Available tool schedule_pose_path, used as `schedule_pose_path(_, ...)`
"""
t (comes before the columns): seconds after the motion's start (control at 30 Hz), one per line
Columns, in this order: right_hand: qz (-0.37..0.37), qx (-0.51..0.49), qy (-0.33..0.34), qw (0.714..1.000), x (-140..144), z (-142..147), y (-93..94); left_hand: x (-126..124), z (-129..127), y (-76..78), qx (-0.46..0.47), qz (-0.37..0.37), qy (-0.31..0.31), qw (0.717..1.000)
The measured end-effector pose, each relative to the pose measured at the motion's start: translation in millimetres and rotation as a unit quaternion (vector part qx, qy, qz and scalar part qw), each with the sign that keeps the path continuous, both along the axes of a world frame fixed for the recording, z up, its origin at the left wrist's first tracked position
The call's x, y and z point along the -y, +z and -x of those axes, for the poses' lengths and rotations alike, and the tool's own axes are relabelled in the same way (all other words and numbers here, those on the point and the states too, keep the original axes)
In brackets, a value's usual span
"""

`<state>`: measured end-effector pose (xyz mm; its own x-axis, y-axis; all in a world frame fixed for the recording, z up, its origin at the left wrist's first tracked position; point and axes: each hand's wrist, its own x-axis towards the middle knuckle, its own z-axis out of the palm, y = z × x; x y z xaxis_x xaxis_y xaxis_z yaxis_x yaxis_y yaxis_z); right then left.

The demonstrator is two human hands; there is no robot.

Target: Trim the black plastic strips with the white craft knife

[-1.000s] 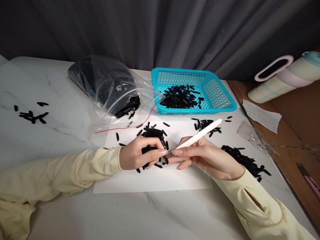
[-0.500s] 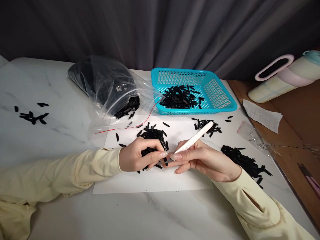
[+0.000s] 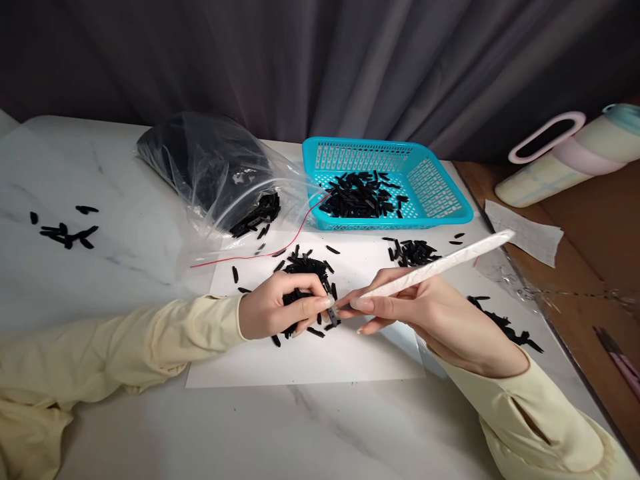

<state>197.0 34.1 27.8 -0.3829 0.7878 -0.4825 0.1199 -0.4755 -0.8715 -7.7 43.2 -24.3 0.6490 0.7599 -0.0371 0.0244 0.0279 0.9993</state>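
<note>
Presently the left hand (image 3: 273,312) grips a fistful of black pieces (image 3: 300,293) on the white sheet (image 3: 310,360), offering one at its fingertips, where the right hand (image 3: 430,317), pinching the white tool (image 3: 440,265), should work its tip steadily.

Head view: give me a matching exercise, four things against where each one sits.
Things:
1. white stick
2. teal basket
3. clear plastic bag
4. small black piece

Places:
A. far side of the white sheet
B. pinched at the left hand fingertips
C. lying left of the basket
D. in the right hand

Pairs: 1-D, 2-A, 3-C, 4-B
</note>
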Motion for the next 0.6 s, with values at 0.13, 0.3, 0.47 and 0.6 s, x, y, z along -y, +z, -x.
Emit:
schedule_pose_path(0.13, 0.003, 0.011, -0.002, 1.0, 2.6, 1.5, 2.6, -0.4, -1.0, -0.9, 0.014, 0.007, 0.012, 1.0)
schedule_pose_path(0.3, 0.052, -0.013, 0.006, 0.999, 0.4, 0.6, 4.1, 0.1, -1.8, -3.0, 0.015, -0.013, 0.025, 1.0)
schedule_pose_path(0.47, 0.038, -0.007, -0.001, 0.999, 3.5, 4.2, 1.0, 1.3, -2.7, -4.2, -0.011, -0.042, 0.047, 0.998)
schedule_pose_path(0.6, 0.021, -0.013, -0.015, 1.0, 6.7, 8.2, -3.6, 0.3, -4.1, -5.1, -0.035, -0.044, 0.051, 0.997)
